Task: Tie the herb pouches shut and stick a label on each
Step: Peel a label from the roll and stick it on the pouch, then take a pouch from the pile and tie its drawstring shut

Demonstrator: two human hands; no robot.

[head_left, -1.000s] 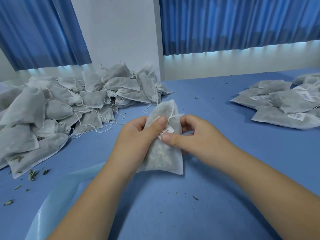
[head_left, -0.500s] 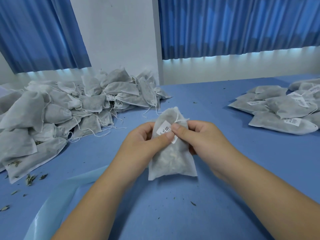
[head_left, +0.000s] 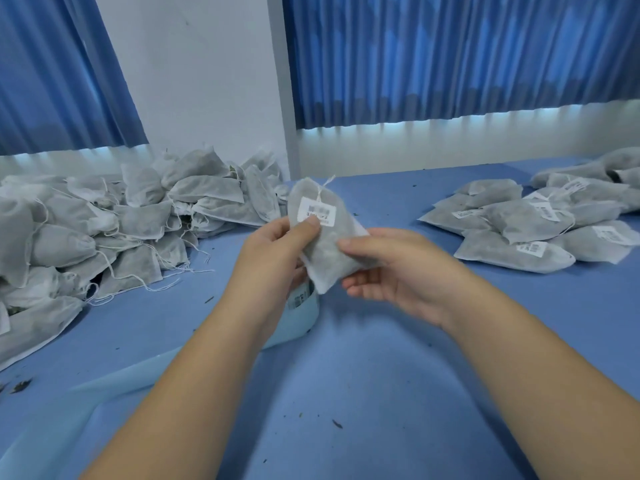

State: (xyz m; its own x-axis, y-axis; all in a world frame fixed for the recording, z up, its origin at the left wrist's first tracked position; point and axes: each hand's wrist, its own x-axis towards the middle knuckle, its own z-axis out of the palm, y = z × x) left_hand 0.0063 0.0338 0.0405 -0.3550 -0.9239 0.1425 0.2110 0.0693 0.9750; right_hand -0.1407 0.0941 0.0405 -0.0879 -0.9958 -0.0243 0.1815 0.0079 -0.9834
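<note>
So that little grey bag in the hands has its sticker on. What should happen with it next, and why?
Probably the right hand should carry the grey fabric pouch over to the flat pile of labelled pouches on the right. Its string looks tied and the white barcode label sits flat under the thumb of the left hand, so this one seems finished.

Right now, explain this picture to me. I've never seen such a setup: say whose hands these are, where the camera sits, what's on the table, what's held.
No machine here: a person works bare-handed, and one camera on their head looks down at the hands. The left hand and right hand both pinch one pouch, tied shut, the left thumb at its label. On the blue table, a pile of pouches with no labels showing lies left; labelled pouches lie right. A pale strip lies beneath the left hand.
</note>
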